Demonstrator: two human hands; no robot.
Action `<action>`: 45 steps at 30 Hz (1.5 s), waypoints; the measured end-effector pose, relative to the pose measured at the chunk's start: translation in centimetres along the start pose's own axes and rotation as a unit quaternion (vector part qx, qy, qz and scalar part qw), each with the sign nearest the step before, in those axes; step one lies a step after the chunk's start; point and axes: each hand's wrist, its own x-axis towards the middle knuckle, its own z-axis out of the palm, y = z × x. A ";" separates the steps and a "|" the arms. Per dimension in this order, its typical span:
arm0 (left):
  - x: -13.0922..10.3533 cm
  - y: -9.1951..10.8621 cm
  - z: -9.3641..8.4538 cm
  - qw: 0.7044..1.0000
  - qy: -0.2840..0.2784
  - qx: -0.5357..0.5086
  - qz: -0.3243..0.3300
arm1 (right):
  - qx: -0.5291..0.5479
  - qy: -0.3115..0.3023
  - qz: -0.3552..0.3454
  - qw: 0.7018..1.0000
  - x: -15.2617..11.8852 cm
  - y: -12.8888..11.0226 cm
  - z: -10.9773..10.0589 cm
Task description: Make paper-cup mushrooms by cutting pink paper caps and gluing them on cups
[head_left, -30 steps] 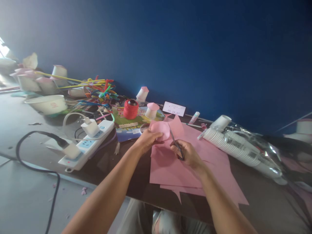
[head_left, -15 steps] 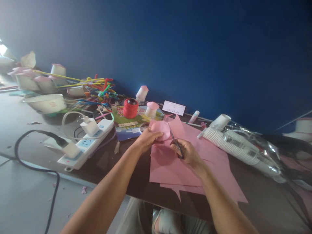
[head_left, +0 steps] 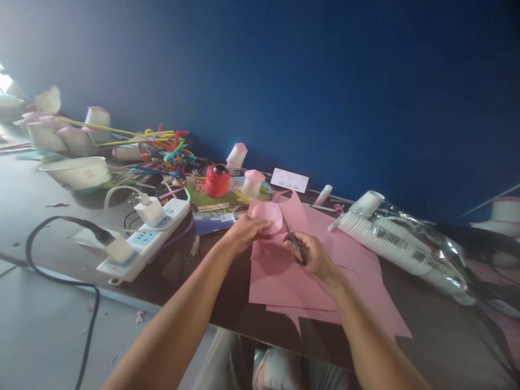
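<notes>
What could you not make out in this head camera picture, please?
All in the head view:
- left hand: some fingers, behind the round pink paper
- scissors: handles, partly covered by the right hand
- booklet: part of its cover, behind the red thread
- display: top print, too small
- far-right cup: cut off by the edge

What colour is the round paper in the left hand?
The round paper is light pink, seen best in the head view.

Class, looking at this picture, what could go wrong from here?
The scissors in the right hand might nick the left hand, which holds the round pink paper close by. A stray snip could spoil that paper's curved edge. The red spool stands on end, so a knock might tip it.
</notes>
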 end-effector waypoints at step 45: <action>0.0 -1.1 1.9 0.985 0.019 -0.141 0.094 | -0.042 0.125 -0.009 0.991 0.6 1.4 2.5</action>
